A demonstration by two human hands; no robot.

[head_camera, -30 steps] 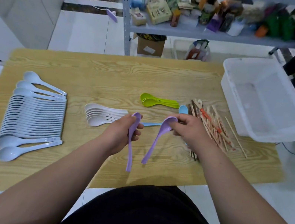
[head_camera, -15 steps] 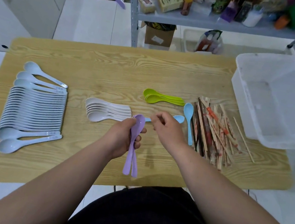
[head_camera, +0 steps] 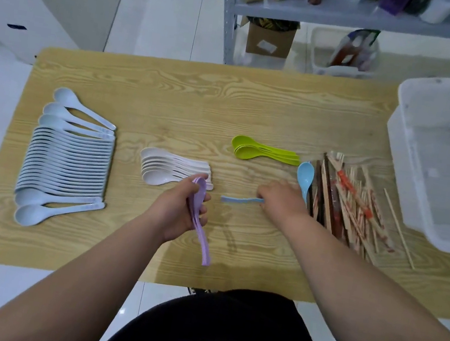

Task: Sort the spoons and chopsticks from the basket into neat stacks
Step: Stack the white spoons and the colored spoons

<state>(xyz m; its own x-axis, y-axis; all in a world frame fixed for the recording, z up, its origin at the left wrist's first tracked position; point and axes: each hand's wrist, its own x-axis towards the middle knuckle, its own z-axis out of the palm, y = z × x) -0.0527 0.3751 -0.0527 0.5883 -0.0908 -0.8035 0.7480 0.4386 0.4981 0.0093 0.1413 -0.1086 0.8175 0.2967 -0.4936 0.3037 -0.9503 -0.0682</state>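
On the wooden table [head_camera: 188,95], seen from where the person stands at 6 o'clock, the sorting is partly laid out. The left hand [head_camera: 178,213] is closed around a nested bunch of purple spoons [head_camera: 199,225], bowls up by the thumb and handles slanting down toward 5 o'clock, held above the tabletop. The right hand [head_camera: 281,200] reaches forward with its fingers curled over the bowl end of a blue spoon [head_camera: 241,201], grasping it; the handle pokes out toward 9 o'clock, low over the wood.

Just beside that hand at 1 o'clock lies the other blue spoon [head_camera: 305,174], bowl away from the person, its handle running behind the hand against the edge of the chopsticks [head_camera: 354,209], a loose heap at 3 o'clock. Green spoons [head_camera: 262,152] sit nested at 12 o'clock of the right hand. Cream spoons [head_camera: 169,167] are stacked mid-table, touching the left hand's far side. A long overlapping row of pale grey-blue spoons [head_camera: 67,162] fills the 9 o'clock end. The white basket [head_camera: 404,158] overhangs the table at 2 o'clock.
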